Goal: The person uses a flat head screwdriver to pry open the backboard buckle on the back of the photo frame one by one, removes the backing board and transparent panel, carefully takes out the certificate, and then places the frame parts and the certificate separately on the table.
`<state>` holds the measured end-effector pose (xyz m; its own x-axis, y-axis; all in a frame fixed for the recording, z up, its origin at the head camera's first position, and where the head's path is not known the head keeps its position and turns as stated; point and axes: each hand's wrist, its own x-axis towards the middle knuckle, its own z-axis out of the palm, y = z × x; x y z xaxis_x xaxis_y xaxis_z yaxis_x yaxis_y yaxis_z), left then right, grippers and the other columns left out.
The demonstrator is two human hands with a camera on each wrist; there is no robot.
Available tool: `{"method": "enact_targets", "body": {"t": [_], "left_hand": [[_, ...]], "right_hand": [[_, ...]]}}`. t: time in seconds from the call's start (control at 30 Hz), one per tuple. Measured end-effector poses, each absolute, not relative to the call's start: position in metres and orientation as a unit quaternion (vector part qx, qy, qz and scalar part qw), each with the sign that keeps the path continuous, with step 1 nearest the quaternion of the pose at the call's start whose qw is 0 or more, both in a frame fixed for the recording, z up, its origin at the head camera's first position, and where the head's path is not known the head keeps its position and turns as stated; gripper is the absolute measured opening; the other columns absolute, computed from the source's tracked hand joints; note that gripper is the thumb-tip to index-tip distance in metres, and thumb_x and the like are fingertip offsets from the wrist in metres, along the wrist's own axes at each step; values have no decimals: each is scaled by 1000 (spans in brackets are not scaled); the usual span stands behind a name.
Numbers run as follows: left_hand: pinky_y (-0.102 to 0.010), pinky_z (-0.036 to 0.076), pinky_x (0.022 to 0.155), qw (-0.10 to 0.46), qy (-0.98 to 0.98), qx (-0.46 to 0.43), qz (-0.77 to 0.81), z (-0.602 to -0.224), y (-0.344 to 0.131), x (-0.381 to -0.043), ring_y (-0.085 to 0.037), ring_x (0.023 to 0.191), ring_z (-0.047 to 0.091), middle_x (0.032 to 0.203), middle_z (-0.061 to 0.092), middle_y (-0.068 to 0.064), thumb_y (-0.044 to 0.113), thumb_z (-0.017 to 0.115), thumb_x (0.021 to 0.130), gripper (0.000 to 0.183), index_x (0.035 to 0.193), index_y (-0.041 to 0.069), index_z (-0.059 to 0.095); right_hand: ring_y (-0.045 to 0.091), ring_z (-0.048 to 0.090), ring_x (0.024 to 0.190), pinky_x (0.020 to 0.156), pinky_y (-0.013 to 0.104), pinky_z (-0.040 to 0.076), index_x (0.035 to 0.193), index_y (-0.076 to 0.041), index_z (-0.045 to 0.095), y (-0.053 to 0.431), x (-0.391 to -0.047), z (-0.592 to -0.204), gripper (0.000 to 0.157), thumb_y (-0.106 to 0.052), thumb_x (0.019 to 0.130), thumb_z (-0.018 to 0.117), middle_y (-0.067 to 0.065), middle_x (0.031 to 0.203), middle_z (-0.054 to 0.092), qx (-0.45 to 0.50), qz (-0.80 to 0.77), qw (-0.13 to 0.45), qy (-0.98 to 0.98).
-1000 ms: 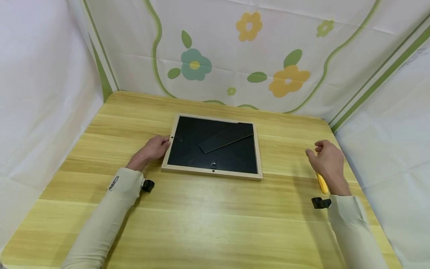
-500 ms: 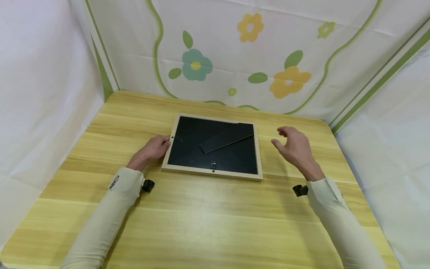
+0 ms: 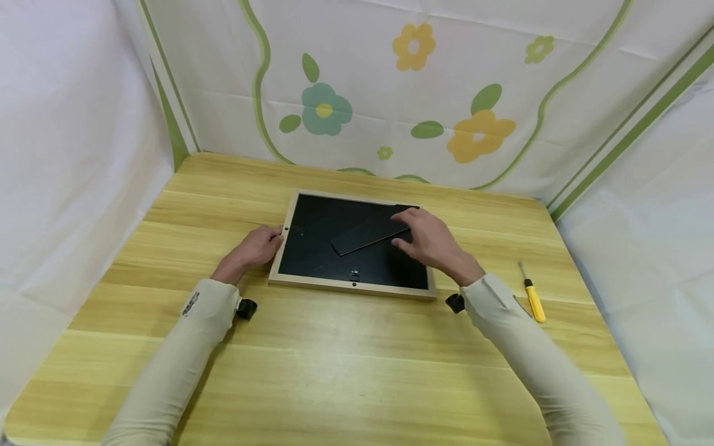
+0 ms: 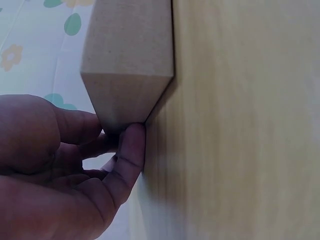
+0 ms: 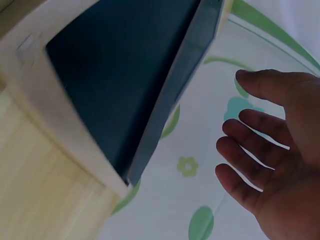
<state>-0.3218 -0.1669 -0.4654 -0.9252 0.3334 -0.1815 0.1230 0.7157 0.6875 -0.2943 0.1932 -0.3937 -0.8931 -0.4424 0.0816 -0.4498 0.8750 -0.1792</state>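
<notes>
A picture frame (image 3: 312,282) lies back side up on the table, its pale wooden rim around a black backing board (image 3: 318,226). Slanting across the right part of that board is the black stand leg (image 3: 365,236); in the right wrist view the stand leg (image 5: 172,87) angles up from the back. My left hand (image 3: 256,246) grips the left rim, and in the left wrist view fingers (image 4: 132,145) pinch the wooden edge (image 4: 127,40) low by the table. Over the frame's right side hovers my right hand (image 3: 431,240), fingers loosely bent and holding nothing.
A yellow-handled screwdriver (image 3: 534,302) lies on the wooden table (image 3: 346,371) to the right, near my right sleeve. A small metal hanger (image 3: 354,273) sits at the board's near edge. White flowered cloth (image 3: 379,80) rises behind and on both sides.
My right hand has moved left from beside the screwdriver to over the frame's right part, uncovering the screwdriver. The left hand and frame have stayed in place.
</notes>
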Motion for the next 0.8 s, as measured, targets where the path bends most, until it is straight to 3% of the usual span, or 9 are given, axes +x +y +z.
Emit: {"method": "enact_targets", "body": {"t": [0.23,0.6,0.8], "left_hand": [[-34,46,78,142,919,127,346,-465,-170,-322,-27,90,61,130,60,-28,8,35,106,41,145,-1,44],[-27,42,63,148,913,126,358,-465,-166,-321,-22,72,57,124,63,-29,9,36,106,41,144,-1,45],[-27,41,62,140,918,130,349,-464,-164,-323,-22,73,58,117,66,-28,7,38,105,40,142,-2,49]], "right_hand": [[30,56,123,102,46,47,134,-9,59,155,-309,-405,53,-34,90,73,11,136,58,275,76,-19,-958],[31,45,136,107,47,43,145,-10,48,122,-324,-426,61,-34,93,69,13,152,42,332,29,-102,-937],[31,49,132,107,46,43,144,-12,50,115,-330,-427,58,-31,93,68,13,148,46,337,24,-125,-933]]}}
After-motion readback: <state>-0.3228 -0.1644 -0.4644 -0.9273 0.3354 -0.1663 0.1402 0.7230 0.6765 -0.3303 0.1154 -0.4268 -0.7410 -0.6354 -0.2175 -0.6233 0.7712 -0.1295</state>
